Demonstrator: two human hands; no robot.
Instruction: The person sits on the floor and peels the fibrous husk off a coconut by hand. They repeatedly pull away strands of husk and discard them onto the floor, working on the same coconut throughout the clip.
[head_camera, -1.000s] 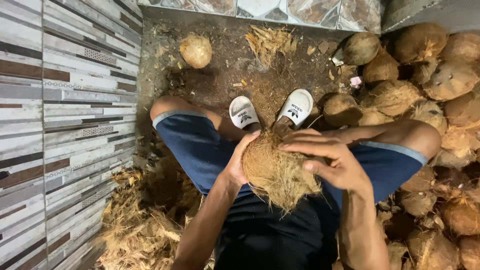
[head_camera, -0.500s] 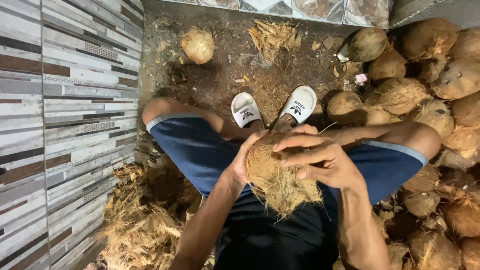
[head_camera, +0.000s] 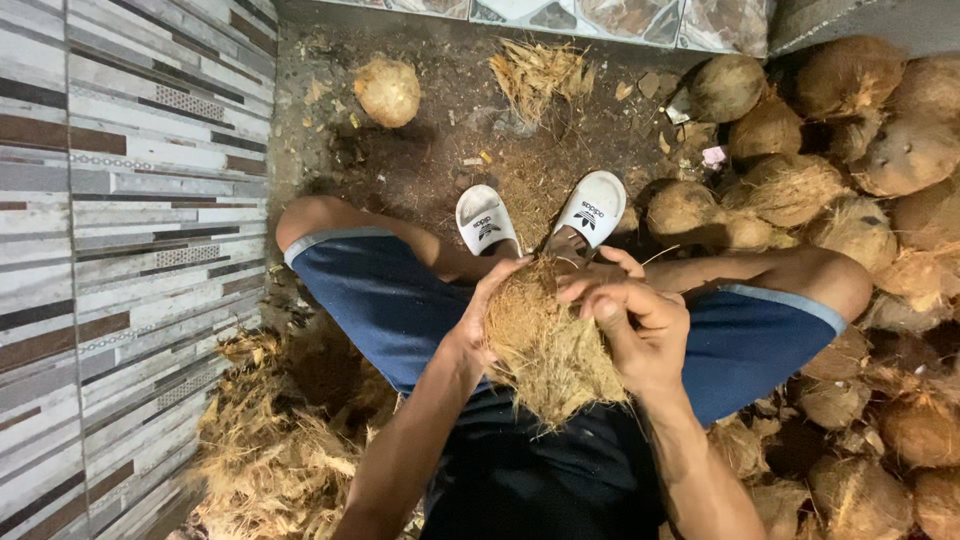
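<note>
Closest to the camera, two bare forearms rise from the bottom edge and meet over the lap of a seated person in blue shorts (head_camera: 400, 300). The left hand (head_camera: 478, 325) lies flat against the left side of a coconut (head_camera: 545, 345), its fingers stretched up along the husk to the top, so its grip is a wide, open-palmed clasp that presses on the fruit. The right hand (head_camera: 630, 325) comes from the other side with the wrist bent; its fingers are curled tight at the top right of the coconut and its grip is closed on the husk fibres there, the thumb pointing toward the left hand. The coconut is held between both hands above the knees, just in front of the feet. It is brown and very hairy, with loose dry fibres that hang down in a tuft toward the dark clothing below. To the lower left, a heap of torn husk fibres (head_camera: 270, 450) lies on the floor beside a striped tiled wall (head_camera: 120, 200). Further away, two white slide sandals (head_camera: 540, 215) stand near each other on the dirty ground. On the right, a big pile of unhusked coconuts (head_camera: 860, 150) reaches up to the far corner. At the far end, one single pale coconut (head_camera: 388, 92) lies alone, and a small bundle of fibres (head_camera: 540, 70) lies near a tiled edge.
</note>
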